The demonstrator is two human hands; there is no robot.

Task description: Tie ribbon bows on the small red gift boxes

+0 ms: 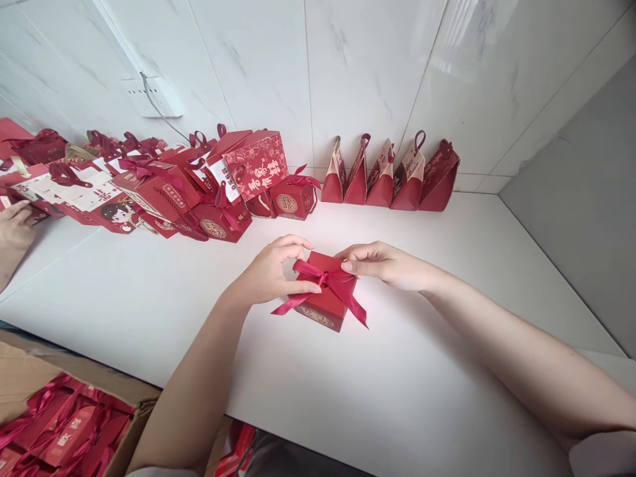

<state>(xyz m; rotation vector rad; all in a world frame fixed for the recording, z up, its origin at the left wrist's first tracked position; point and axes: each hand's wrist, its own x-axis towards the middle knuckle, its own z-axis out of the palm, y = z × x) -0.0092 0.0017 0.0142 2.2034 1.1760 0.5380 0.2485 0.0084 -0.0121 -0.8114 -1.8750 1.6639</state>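
A small red gift box (325,306) with gold print on its front side sits on the white table before me. Across its top a crimson satin ribbon (342,291) is tied in a bow, its two tails hanging toward me. My left hand (278,268) grips the box and bow from the left, thumb laid on the ribbon near the knot and fingers along the far side. From the right, my right hand (382,265) pinches the bow's right side between thumb and fingers at the box edge. The fingertips behind the box are partly hidden.
Many red gift boxes (154,192) are piled along the wall at left. Several triangular red boxes (380,189) stand in a row behind my hands. Another person's hand (14,228) is at the far left. A cardboard carton (142,424) holds more ribboned boxes lower left.
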